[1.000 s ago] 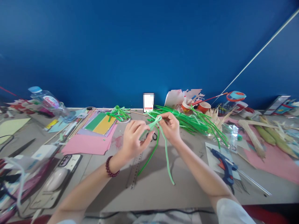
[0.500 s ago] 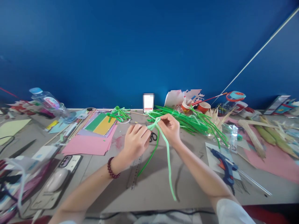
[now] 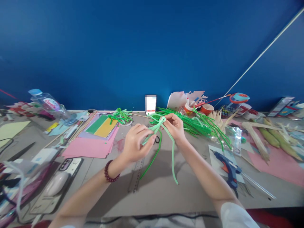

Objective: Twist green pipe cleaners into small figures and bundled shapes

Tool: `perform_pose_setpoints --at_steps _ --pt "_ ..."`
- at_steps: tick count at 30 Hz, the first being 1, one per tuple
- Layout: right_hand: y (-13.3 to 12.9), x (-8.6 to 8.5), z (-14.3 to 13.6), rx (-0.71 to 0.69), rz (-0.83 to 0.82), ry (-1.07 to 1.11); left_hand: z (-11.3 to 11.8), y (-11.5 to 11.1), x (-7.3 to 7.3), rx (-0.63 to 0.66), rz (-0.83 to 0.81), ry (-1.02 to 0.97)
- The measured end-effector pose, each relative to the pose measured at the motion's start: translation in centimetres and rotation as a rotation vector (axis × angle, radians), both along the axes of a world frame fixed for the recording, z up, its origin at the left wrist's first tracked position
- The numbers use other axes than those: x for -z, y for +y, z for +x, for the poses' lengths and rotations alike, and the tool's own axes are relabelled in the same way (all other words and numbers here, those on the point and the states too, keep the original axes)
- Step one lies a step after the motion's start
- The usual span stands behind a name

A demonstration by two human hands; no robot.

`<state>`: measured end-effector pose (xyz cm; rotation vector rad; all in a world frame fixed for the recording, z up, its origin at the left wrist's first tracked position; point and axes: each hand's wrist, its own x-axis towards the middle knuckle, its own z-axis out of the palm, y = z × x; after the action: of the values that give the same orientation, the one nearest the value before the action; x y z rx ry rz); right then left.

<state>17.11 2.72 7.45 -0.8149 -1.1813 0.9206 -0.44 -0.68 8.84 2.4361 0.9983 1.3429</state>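
Pale green pipe cleaners [image 3: 172, 148] meet in a small looped knot between my hands, and one long end hangs down toward the table. My right hand [image 3: 174, 126] pinches them at the knot. Just left of it, my left hand [image 3: 137, 142] has its thumb and fingers apart, with pale green ends passing by the fingertips. A darker green stem [image 3: 154, 158] curves down below the knot. Black scissors [image 3: 157, 139] show partly behind my left hand.
A pile of green pipe cleaners [image 3: 190, 122] lies behind my right hand. Pink paper [image 3: 89, 148] and a phone [image 3: 68, 167] are left; a blue glue gun [image 3: 227, 167] is right. A ruler [image 3: 137, 177] lies below my left hand.
My left hand has loosened its closed grip, spreading thumb and fingers and shifting slightly left. The long pale green end now hangs less far down.
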Motion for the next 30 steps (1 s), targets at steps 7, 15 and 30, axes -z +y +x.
perform_pose_setpoints --at_steps 7,15,30 --pt "0.6 0.0 0.4 -0.263 0.044 0.042 -1.5 2.7 -0.4 0.253 -0.778 -0.399" --pt "0.4 0.2 0.6 -0.344 0.064 0.107 -0.5 1.9 1.0 0.518 -1.112 -0.368" --pt "0.3 0.6 0.1 -0.298 0.034 0.108 0.4 0.4 -0.9 0.241 -0.752 -0.167"
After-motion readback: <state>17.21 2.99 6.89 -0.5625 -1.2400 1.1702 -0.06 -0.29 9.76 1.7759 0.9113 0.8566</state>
